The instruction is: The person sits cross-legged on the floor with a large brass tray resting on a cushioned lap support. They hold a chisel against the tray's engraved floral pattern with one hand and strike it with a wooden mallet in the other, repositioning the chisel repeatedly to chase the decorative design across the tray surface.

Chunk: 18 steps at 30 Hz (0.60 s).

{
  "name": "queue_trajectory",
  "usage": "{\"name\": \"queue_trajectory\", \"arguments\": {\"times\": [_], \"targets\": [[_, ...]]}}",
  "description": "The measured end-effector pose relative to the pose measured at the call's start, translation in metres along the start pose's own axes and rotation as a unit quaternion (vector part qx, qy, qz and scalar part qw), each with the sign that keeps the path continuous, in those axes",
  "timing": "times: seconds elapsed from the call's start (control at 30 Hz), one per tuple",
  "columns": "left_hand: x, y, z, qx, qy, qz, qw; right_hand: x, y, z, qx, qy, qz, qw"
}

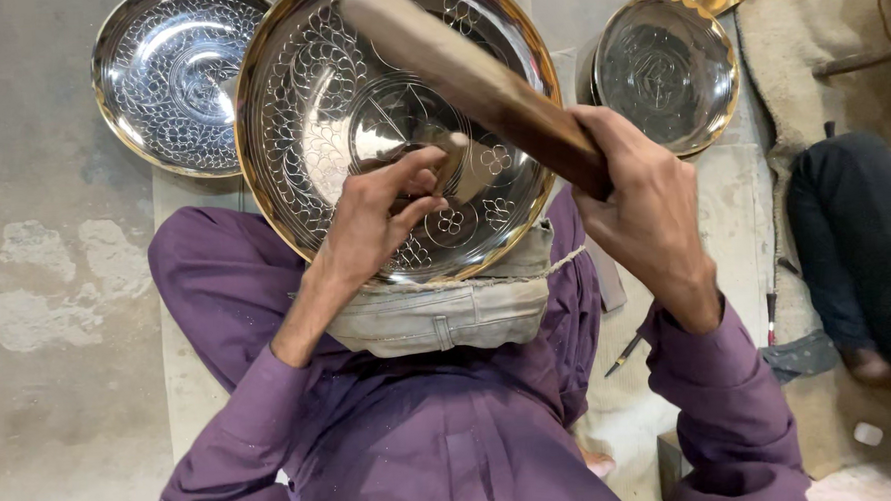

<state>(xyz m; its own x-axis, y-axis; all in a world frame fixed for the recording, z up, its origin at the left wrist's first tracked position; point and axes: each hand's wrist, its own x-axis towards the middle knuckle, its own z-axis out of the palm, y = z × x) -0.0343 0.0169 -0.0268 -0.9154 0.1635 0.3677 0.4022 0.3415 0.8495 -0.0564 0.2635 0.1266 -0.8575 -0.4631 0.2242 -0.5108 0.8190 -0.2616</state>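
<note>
A large engraved metal plate [309, 96] with a golden rim rests tilted on a pale folded cloth pad [448, 315] over my lap. My left hand [379, 218] presses on the plate's middle, its fingers pinched around a small metal chisel [451, 155] held against the engraved surface. My right hand [639, 202] grips the handle of a wooden mallet [478, 79], which is raised diagonally above the plate toward the upper left. My purple sleeves frame both sides.
A second engraved plate [163, 82] lies on the concrete floor at upper left, a third plate [668, 70] at upper right. Another person's dark-clothed leg [855, 233] is at the right. A thin pencil-like tool [625, 353] lies on the floor nearby.
</note>
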Motion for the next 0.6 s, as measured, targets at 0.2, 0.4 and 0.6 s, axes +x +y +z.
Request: {"name": "queue_trajectory", "arguments": {"times": [0.2, 0.4, 0.6], "targets": [[0.011, 0.001, -0.008, -0.018, -0.076, 0.001, 0.997, -0.030, 0.022, 0.016, 0.002, 0.042, 0.032, 0.999], [0.010, 0.004, -0.007, 0.007, -0.085, 0.024, 0.996, -0.044, 0.037, 0.029, 0.181, 0.058, 0.101, 0.977], [0.014, 0.010, -0.008, 0.012, -0.117, -0.038, 0.992, -0.052, 0.043, 0.032, 0.008, 0.049, 0.089, 0.995]]}}
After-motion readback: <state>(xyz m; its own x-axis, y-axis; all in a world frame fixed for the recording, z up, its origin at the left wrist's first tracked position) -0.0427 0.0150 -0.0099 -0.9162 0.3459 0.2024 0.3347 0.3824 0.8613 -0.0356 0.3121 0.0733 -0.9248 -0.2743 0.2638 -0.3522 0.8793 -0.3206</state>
